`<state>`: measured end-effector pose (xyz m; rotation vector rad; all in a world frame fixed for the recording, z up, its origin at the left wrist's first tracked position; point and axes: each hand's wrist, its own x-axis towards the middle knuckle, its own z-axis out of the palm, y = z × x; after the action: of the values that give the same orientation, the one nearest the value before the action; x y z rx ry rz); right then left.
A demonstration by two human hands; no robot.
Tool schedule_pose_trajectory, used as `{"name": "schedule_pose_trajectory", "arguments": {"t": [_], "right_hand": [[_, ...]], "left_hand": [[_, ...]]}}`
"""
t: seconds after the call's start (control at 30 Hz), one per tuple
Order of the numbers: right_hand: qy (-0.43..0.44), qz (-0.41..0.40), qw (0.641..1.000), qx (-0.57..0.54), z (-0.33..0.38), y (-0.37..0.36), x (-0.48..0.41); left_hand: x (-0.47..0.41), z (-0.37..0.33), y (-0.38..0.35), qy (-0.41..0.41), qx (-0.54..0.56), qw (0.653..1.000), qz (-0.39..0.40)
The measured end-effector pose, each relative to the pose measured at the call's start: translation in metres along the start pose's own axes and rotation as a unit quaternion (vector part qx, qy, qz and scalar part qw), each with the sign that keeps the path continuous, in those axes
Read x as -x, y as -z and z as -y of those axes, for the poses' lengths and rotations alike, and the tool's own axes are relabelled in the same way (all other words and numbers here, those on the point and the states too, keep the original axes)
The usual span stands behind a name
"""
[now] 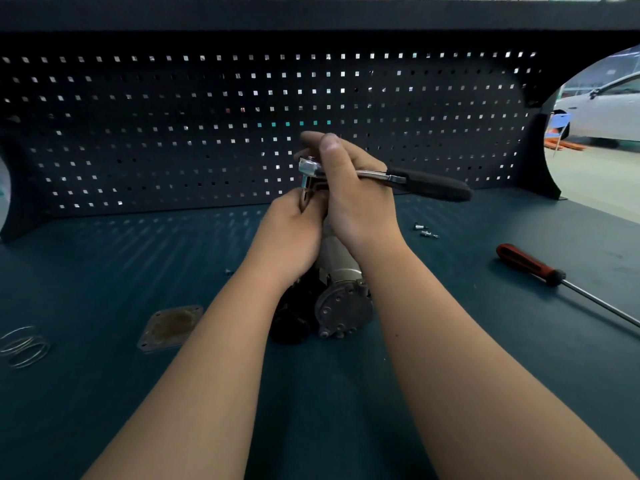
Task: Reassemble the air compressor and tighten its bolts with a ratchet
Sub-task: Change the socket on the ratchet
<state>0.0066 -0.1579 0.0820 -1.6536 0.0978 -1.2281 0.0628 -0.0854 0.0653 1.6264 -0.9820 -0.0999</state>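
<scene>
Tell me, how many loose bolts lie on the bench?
2 bolts: one beside the other, right of the right hand. A speck near the left hand may be another.

Dark-blue workbench top (104, 258), dim. Black pegboard back panel (173, 133), daylight through its square holes. Right opening: pale floor (595, 181), white car (602, 112) beyond.

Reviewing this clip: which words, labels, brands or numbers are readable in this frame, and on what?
None: no text can be read anywhere.
The ratchet, air compressor, screwdriver and square plate show no legible markings.
</scene>
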Motion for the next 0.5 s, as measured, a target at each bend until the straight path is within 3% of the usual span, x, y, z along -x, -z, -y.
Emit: {"name": "schedule_pose_trajectory", "arguments": {"t": [0.2, 0.37, 0.5], "right_hand": [[0.131, 0.006, 0.979, 0.154, 0.006, 0.002, -0.004], [0.121, 0.032, 0.973, 0.194, 0.008, 0.001, -0.005], [0.102, 0.045, 0.988, 0.11, 0.009, -0.002, -0.003]], "left_hand": [[0.007, -0.001, -0.015, -0.056, 0.002, 0.992, -0.116], [0.006, 0.001, -0.013, -0.057, 0.025, 0.995, -0.081], [0.004, 0.004, -0.008, -0.073, 0.011, 0.996, -0.055]]}}
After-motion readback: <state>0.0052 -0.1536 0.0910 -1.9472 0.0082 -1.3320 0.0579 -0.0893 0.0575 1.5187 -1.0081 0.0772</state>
